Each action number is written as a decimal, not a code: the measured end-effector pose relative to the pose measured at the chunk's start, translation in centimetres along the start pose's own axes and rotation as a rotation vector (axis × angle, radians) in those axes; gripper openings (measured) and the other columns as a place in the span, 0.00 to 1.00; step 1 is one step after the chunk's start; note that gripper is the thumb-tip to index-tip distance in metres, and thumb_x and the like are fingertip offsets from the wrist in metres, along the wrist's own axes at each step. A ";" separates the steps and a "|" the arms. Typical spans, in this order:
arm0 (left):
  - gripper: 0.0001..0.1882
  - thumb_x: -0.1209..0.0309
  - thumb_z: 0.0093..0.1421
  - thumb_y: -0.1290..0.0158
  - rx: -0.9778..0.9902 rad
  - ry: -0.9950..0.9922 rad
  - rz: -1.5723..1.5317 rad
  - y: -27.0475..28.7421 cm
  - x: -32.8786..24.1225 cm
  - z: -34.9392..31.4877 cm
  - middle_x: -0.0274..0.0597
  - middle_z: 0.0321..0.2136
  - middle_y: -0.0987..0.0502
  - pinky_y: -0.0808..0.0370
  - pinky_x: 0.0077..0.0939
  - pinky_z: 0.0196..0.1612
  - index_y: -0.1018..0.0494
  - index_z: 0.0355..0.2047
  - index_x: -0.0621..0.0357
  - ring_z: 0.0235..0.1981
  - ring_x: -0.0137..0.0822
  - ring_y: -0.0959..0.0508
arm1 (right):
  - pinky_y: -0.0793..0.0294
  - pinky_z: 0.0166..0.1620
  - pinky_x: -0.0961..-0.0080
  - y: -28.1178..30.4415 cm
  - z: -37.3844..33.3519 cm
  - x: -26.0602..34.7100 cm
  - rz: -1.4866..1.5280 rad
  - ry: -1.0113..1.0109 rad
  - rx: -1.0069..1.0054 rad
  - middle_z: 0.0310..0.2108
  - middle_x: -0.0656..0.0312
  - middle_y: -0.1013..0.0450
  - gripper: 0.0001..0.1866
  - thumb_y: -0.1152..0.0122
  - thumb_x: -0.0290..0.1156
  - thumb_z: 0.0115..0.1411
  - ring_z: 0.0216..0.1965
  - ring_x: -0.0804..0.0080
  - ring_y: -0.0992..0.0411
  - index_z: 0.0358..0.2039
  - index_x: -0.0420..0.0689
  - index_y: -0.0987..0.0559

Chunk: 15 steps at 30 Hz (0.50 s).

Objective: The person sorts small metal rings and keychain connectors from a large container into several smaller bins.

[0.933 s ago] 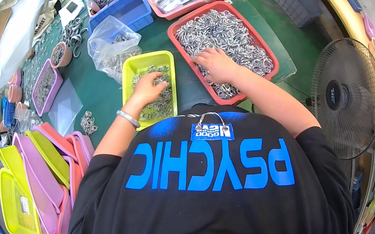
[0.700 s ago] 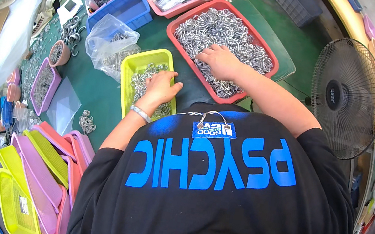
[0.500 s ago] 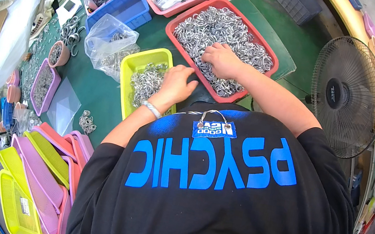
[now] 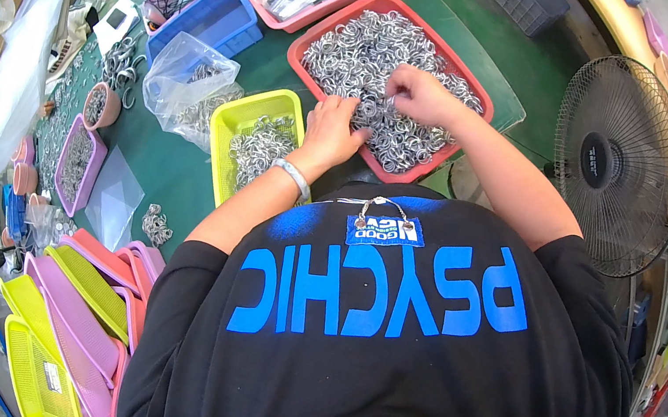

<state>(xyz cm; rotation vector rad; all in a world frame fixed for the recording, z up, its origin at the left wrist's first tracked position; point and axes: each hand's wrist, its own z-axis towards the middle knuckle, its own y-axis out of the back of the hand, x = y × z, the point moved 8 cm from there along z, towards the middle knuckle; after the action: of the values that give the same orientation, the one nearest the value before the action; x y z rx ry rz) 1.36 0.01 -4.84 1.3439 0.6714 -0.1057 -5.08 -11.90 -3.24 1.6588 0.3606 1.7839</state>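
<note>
- Green tabletop [image 4: 267, 56]: shiny silver metal rings [image 4: 363, 44] heaped in red rectangular plastic tray [image 4: 445, 58].
- Left hand [image 4: 332, 132] at tray's edge, thumb apart from fingers.
- Right hand [image 4: 425, 97] above rings, fingers curled; can't tell whether gripping.
- Light touch seems best; rings might snag.

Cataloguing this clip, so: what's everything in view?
Tray: one, red, top centre
Basket: one, yellow-green, left of tray
Metal rings: many, silver, in both
Plastic bag: one, clear, left
Bins: two, blue and pink, upper left
Tub: one, lilac, left
Stacked baskets: several, mixed, lower left
Crate: one, grey, top right
Fan: one, black, right
Table: one, green, underneath
Small clutter: uncountable, mixed, edges
Shirt: one, black, lower centre
Left hand: one, at tray's left edge
Right hand: one, over rings
</note>
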 end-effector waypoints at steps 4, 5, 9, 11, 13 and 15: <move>0.29 0.65 0.43 0.44 -0.039 -0.120 -0.142 -0.2 -1.3 1.7 0.52 0.43 0.33 0.39 0.36 0.49 0.36 0.46 0.62 0.46 0.48 0.34 | 0.32 0.30 0.81 0.6 -0.8 -3.1 0.626 -0.343 -0.029 0.23 0.67 0.33 0.05 0.47 0.18 0.44 0.25 0.79 0.33 0.24 0.40 0.28; 0.30 0.65 0.43 0.44 -0.045 -0.145 -0.166 -0.1 -1.7 2.1 0.53 0.44 0.34 0.39 0.37 0.50 0.37 0.47 0.62 0.47 0.49 0.35 | 0.31 0.30 0.82 0.5 -1.0 -3.4 0.746 -0.382 -0.041 0.24 0.67 0.33 0.06 0.47 0.17 0.44 0.25 0.79 0.33 0.25 0.40 0.28; 0.28 0.72 0.46 0.45 0.117 -0.129 -0.418 -1.4 -2.8 3.8 0.43 0.37 0.29 0.33 0.26 0.43 0.39 0.49 0.63 0.38 0.36 0.29 | 0.30 0.32 0.81 0.4 -1.6 -3.6 1.084 -0.445 -0.055 0.25 0.65 0.32 0.06 0.49 0.17 0.47 0.27 0.77 0.32 0.27 0.41 0.29; 0.23 0.79 0.48 0.47 0.283 -0.001 -0.759 -2.5 -2.9 4.5 0.33 0.30 0.29 0.32 0.16 0.35 0.38 0.47 0.63 0.30 0.23 0.30 | 0.29 0.34 0.78 0.7 -1.7 -3.0 1.181 -0.417 -0.066 0.27 0.64 0.31 0.06 0.50 0.18 0.49 0.28 0.74 0.31 0.28 0.41 0.29; 0.19 0.79 0.50 0.48 0.338 0.124 -1.081 -2.7 -2.6 4.2 0.34 0.30 0.29 0.30 0.17 0.35 0.36 0.43 0.62 0.30 0.25 0.29 | 0.29 0.35 0.76 1.3 -1.8 -2.5 1.249 -0.420 -0.116 0.27 0.63 0.31 0.05 0.50 0.18 0.50 0.30 0.74 0.31 0.29 0.41 0.29; 0.16 0.77 0.51 0.47 0.421 0.262 -1.241 -2.9 -2.2 4.0 0.36 0.32 0.29 0.28 0.20 0.35 0.36 0.41 0.60 0.32 0.27 0.27 | 0.29 0.37 0.73 1.8 -1.9 -2.4 1.295 -0.417 -0.140 0.28 0.63 0.31 0.05 0.50 0.19 0.51 0.31 0.73 0.31 0.29 0.41 0.29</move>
<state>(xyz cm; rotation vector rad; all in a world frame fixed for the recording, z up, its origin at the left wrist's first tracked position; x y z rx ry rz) -0.09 -5.08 -5.94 1.1488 1.7022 -1.1261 -7.48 -14.28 -4.31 2.2732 -1.2651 2.0424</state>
